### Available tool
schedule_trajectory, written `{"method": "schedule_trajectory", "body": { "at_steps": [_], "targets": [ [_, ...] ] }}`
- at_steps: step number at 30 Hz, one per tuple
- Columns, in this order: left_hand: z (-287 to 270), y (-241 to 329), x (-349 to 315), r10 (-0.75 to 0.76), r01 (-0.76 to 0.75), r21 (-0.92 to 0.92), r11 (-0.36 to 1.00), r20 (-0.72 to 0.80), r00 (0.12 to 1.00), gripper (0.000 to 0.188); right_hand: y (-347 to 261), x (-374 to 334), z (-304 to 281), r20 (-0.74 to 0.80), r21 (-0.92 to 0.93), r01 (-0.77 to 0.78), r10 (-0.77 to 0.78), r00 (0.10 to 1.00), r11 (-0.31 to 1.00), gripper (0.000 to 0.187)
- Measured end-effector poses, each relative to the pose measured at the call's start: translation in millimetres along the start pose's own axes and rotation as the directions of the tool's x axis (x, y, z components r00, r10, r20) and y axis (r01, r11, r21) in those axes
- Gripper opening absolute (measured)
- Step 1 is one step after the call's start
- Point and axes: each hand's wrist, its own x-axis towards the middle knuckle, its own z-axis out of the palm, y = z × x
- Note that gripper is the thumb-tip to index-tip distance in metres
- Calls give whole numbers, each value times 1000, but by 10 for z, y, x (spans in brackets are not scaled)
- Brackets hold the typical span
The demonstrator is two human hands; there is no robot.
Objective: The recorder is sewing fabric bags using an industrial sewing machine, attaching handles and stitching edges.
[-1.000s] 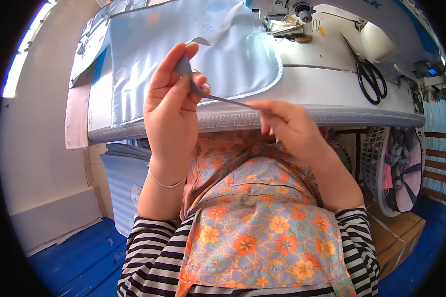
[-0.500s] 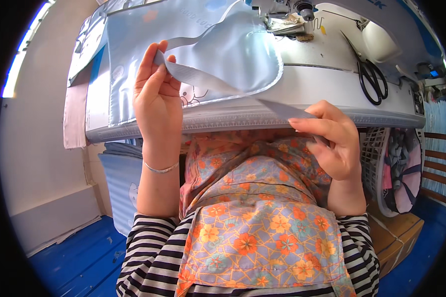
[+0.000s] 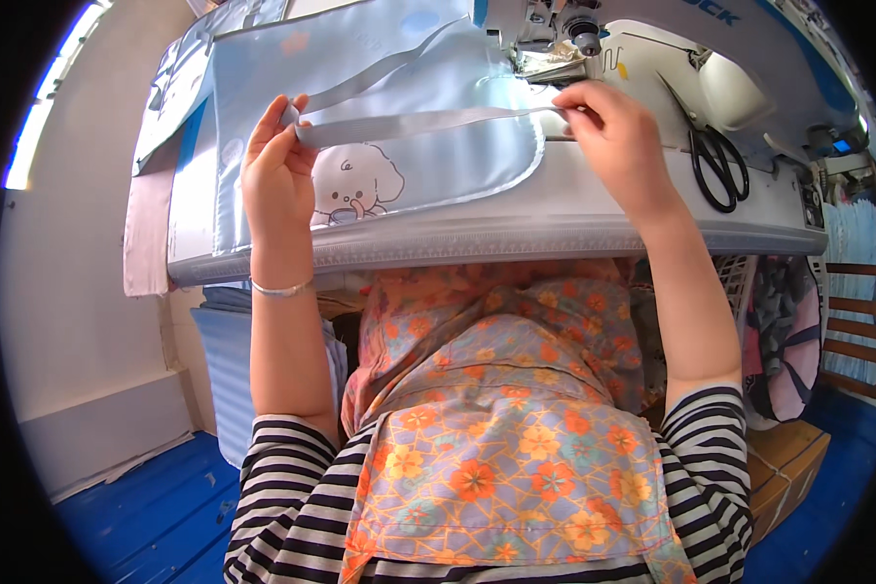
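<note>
A light grey-blue fabric strap [image 3: 419, 125] is stretched between my two hands above the sewing table. My left hand [image 3: 280, 170] pinches it where it loops back, and from there a second length runs up to the sewing machine [image 3: 574, 29]. At the right, my right hand [image 3: 618, 141] pinches the strap's other end just in front of the machine head. Beneath the strap lies a shiny pale blue fabric piece [image 3: 467, 161] with rounded corner, white edging and a printed white cartoon animal. Its upper right part reaches the machine.
Black-handled scissors [image 3: 718, 165] lie on the table right of my right hand. A ruler strip [image 3: 409, 250] runs along the table's front edge. Stacked blue fabric [image 3: 263, 360] sits below left; a white basket [image 3: 740, 282] with cloth stands below right, by a cardboard box [image 3: 788, 477].
My right hand has moved up and left, from the table's front edge to before the machine, drawing the strap straight. My left hand has shifted slightly left and down, still pinching it.
</note>
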Motion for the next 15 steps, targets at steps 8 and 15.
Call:
{"method": "schedule_trajectory", "body": {
  "at_steps": [8, 15],
  "targets": [
    [997, -265, -294, 323, -738, 674, -40, 708, 628, 31, 328, 78, 254, 111, -231, 261, -241, 964, 937, 15],
    [1275, -742, -366, 100, -836, 544, 76, 830, 549, 32, 245, 40, 175, 171, -292, 315, -274, 946, 903, 21]
  ]
}}
